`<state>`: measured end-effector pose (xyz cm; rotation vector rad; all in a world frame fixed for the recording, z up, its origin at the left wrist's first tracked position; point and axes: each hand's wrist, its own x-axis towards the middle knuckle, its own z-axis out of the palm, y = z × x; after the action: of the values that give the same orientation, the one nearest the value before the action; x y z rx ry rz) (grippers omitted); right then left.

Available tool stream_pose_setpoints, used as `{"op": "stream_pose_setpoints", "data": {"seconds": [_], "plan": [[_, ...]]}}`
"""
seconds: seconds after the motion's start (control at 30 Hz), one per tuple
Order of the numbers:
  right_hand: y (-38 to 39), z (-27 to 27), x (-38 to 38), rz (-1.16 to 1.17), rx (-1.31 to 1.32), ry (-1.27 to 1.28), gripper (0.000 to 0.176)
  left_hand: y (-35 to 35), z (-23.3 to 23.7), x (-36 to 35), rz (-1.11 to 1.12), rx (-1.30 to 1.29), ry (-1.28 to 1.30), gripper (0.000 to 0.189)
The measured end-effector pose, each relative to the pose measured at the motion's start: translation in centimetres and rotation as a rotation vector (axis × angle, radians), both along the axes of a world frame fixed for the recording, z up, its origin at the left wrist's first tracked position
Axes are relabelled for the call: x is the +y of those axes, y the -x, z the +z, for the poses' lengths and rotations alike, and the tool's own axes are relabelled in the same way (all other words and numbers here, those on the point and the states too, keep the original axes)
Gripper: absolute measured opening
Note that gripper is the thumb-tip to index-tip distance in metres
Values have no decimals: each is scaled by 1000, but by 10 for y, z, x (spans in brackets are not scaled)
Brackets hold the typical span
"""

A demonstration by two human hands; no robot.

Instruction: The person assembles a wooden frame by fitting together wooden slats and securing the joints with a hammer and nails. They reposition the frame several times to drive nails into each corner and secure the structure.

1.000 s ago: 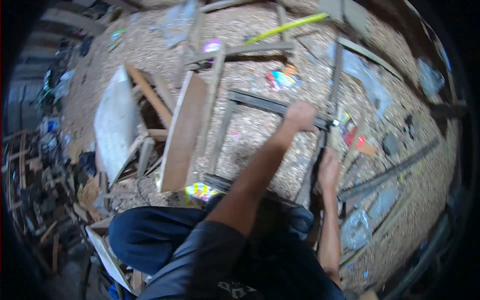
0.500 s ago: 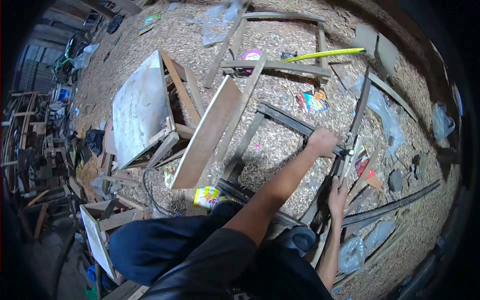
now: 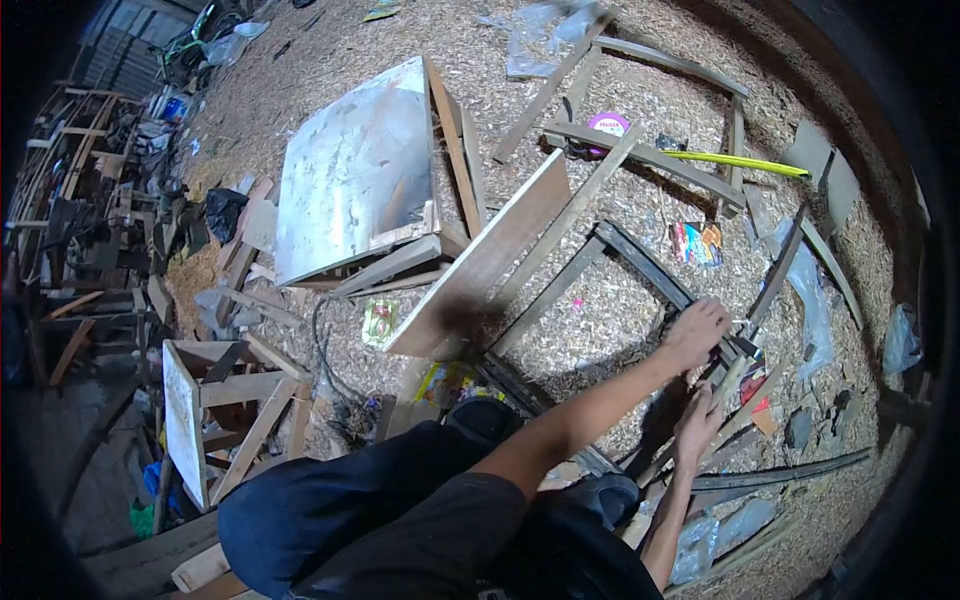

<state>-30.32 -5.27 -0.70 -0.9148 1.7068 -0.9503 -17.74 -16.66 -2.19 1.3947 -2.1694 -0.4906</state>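
Observation:
My left hand (image 3: 697,335) is closed over the dark wooden frame (image 3: 645,265) near its right corner. Just below it, my right hand (image 3: 697,425) is wrapped round a narrow wooden strip (image 3: 733,378) that meets the frame at that corner. A small dark clamp-like piece (image 3: 748,346) shows at the joint, though its details are too small to tell. The frame lies over wood shavings, in front of my knees and shoes.
A pale-topped wooden table (image 3: 355,170) lies tipped at the upper left, beside a brown board (image 3: 485,255). Another wooden frame (image 3: 665,160) with a yellow strip (image 3: 745,163) is farther up. Plastic sheets (image 3: 808,305) and a small stool-like piece (image 3: 183,420) lie around.
The view has shifted, so most things appear farther right or lower. My left hand's fingers look more spread over the frame corner; my right hand remains on the strip.

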Motion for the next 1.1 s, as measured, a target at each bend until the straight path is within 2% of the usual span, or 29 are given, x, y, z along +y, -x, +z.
{"op": "stream_pose_setpoints", "data": {"seconds": [0.03,0.07,0.17,0.2,0.27,0.37,0.4,0.47,0.53,0.6,0.67,0.73,0.77,0.8,0.9,1.0,1.1], "plan": [[-3,6,-2,57,82,55,20,-7,5,3,58,60,2,56],[-5,9,-6,47,94,58,20,-16,9,8,86,225,-72,54],[-22,20,-21,155,101,-57,19,-40,16,19,120,221,2,50],[-27,22,-27,157,100,-57,19,-47,15,21,147,298,-16,46],[-36,23,-33,307,181,-25,19,-55,18,24,181,367,-32,41],[-48,41,-34,356,135,-87,19,-59,30,32,348,741,-141,30],[-52,51,-33,371,98,-155,20,-63,36,33,348,744,-138,30],[-56,57,-30,364,27,-214,22,-74,47,34,402,1141,-512,27],[-56,51,-26,555,117,-79,24,-86,43,39,359,1077,-461,28],[-62,54,-26,537,81,-69,29,-95,42,44,319,794,-253,29],[-69,64,-28,609,147,6,30,-104,52,49,333,813,-290,30],[-75,72,-29,626,206,32,29,-116,69,57,365,667,-561,28],[-77,76,-30,650,261,62,29,-117,61,61,389,645,-487,29],[-79,77,-29,643,331,128,28,-118,56,67,411,647,-417,38],[-88,90,-31,664,383,97,30,-124,45,81,495,648,-379,48],[-97,98,-30,708,474,51,25,-136,46,88,529,586,-521,57],[-104,105,-35,744,535,144,31,-147,49,87,553,515,-600,59]]}}
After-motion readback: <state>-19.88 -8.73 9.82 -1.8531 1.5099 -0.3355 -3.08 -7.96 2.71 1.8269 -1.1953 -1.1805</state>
